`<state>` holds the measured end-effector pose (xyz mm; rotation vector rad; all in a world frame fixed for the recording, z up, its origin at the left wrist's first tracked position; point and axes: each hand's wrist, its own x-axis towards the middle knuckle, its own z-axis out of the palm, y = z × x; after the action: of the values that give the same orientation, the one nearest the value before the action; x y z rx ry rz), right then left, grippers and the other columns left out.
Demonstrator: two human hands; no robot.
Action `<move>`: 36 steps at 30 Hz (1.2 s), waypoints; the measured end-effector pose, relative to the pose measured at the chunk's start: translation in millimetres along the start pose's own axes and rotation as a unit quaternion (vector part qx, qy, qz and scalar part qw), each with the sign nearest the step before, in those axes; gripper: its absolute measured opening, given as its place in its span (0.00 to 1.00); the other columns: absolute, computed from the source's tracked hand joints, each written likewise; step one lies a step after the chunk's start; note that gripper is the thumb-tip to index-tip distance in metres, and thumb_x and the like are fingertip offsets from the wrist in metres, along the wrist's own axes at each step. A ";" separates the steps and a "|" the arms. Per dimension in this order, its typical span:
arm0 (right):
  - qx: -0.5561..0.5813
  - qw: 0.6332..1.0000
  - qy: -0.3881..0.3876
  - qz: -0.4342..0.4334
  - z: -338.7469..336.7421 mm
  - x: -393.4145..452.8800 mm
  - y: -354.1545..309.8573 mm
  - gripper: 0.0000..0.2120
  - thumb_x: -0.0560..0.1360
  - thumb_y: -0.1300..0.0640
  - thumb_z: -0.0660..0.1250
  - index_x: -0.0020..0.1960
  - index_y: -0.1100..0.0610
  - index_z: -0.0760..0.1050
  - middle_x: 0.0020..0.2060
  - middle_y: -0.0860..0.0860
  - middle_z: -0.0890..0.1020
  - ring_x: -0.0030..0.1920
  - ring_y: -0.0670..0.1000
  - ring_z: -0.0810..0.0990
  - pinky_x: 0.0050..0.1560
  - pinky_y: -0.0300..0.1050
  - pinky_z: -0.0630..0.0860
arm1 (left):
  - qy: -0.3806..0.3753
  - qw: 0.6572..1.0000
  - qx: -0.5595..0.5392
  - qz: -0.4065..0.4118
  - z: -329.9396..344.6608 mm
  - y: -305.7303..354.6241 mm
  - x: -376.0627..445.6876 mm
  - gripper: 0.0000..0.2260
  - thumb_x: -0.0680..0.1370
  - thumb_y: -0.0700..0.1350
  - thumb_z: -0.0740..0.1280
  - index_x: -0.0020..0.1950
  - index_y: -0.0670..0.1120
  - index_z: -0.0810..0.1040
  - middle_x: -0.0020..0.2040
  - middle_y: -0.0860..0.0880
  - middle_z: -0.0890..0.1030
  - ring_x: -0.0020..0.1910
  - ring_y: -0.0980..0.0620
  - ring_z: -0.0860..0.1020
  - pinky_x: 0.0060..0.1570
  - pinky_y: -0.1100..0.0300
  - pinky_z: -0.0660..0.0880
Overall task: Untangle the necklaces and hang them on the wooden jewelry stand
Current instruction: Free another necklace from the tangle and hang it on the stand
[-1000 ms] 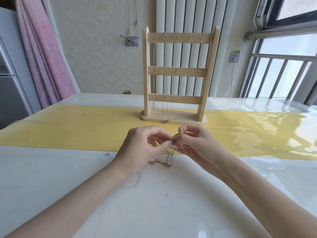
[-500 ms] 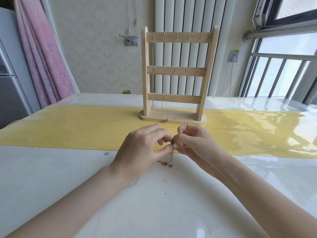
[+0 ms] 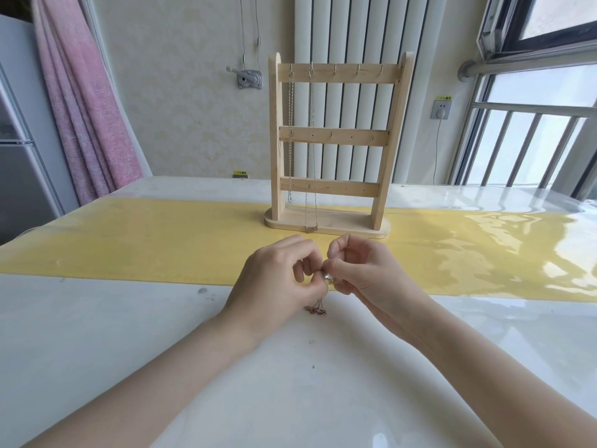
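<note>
Pale wooden stand (image 3: 336, 137); yellow runner (image 3: 145, 240); pink curtain (image 3: 87, 101).

It is a home: a tall white ribbed radiator (image 3: 352, 92), a pink curtain (image 3: 84, 118) at far left, a barred window (image 3: 529, 137) at right.

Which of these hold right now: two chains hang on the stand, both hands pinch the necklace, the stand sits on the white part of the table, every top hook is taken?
1. Two chains hang on the stand. True.
2. Both the left hand and right hand pinch the necklace. True.
3. The stand sits on the white part of the table. False: on the yellow runner.
4. Every top hook is taken. False: only the two leftmost.
</note>
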<state>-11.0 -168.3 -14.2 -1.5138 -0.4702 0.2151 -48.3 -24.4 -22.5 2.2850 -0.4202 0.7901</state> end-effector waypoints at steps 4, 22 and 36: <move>-0.013 1.000 -0.003 -0.008 -2.2 -0.5 -4.2 0.12 0.70 0.75 0.63 0.38 0.59 0.69 0.28 0.52 0.69 0.31 0.51 0.65 0.28 0.35 0.64 | -0.030 0.975 -0.163 -0.145 -1.9 -1.3 6.8 0.07 0.65 0.42 0.70 0.29 0.48 0.73 0.25 0.56 0.72 0.25 0.58 0.67 0.27 0.67 0.65; -0.053 0.997 -0.004 -0.064 3.8 -1.8 -3.1 0.11 0.71 0.71 0.63 0.36 0.57 0.75 0.30 0.51 0.73 0.31 0.48 0.67 0.33 0.38 0.65 | -0.016 0.832 -0.465 -0.303 -4.6 3.7 10.6 0.12 0.66 0.33 0.67 0.40 0.46 0.68 0.34 0.47 0.70 0.26 0.56 0.66 0.26 0.67 0.68; -0.018 1.000 0.000 0.017 6.9 -5.3 -0.9 0.09 0.73 0.70 0.63 0.36 0.62 0.77 0.26 0.50 0.75 0.27 0.48 0.67 0.32 0.36 0.67 | -0.024 0.957 -0.238 -0.166 -10.2 -2.4 10.7 0.12 0.71 0.35 0.68 0.43 0.49 0.68 0.36 0.51 0.77 0.28 0.57 0.74 0.32 0.64 0.74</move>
<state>-18.8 -164.3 -14.2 -1.5574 -0.4509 0.2337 -43.2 -16.6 -10.8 1.8539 -0.2074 0.4087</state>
